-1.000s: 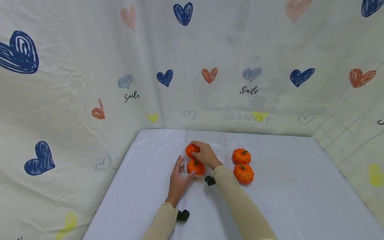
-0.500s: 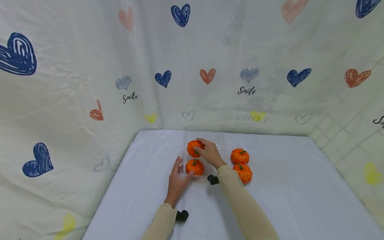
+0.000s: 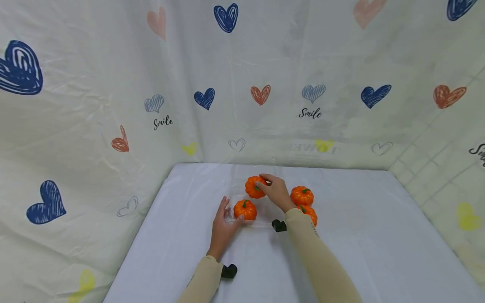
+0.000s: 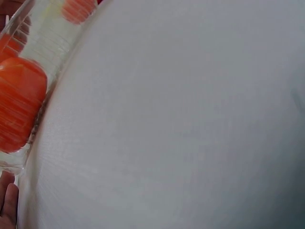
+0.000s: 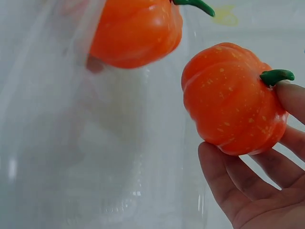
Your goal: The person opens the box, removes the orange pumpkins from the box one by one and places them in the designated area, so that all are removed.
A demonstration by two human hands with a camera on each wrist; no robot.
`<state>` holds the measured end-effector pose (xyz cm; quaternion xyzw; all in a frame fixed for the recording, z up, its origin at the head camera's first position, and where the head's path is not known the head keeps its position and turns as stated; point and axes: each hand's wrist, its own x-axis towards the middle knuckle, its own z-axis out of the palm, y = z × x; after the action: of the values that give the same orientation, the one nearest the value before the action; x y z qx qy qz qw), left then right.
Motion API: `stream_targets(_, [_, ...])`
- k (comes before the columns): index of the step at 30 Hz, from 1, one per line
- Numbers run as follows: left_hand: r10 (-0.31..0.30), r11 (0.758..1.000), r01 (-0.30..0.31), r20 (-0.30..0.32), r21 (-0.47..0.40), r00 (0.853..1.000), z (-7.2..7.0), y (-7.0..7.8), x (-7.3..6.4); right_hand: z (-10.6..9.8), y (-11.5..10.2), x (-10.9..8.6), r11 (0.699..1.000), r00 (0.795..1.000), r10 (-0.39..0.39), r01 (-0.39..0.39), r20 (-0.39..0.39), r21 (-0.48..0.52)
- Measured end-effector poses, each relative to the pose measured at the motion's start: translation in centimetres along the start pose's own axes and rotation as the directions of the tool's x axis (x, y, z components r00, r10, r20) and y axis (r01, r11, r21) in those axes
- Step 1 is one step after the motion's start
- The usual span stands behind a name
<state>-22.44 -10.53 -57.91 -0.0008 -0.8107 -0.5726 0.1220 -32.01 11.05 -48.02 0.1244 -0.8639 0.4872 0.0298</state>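
Note:
A small orange toy pumpkin with a green stem is held in my right hand, thumb beside the stem and fingers around its body. In the right wrist view this speckled pumpkin fills the middle. A clear plastic box lies below it on the table. Inside, near the front left corner, sits another pumpkin, seen through the wall in the left wrist view. My left hand rests against that corner, fingers extended along the left side and thumb at the front edge.
Two more pumpkins stand to the right of the box: a rear one and a nearer one, partly covered by my right sleeve. A white cloth covers the table. Behind it hangs a curtain printed with hearts.
My right hand has carried its pumpkin rightward from the back left of the box, turning it so the stem shows. The left hand stays at the box corner.

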Motion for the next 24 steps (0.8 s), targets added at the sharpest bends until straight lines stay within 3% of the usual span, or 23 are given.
stream_targets(9, [-0.012, 1.000, 0.012, -0.002, -0.008, 1.000, 0.1, 0.3, -0.1, -2.9, 0.8, -0.4, 1.000, 0.999, -0.005, 0.004, -0.041, -0.020])
stream_targets(24, [-0.013, 1.000, 0.013, 0.003, -0.014, 1.000, 0.1, 0.0, 0.0, -8.3, 2.0, -1.5, 0.997, 0.992, 0.070, -0.066, -0.101, 0.048])
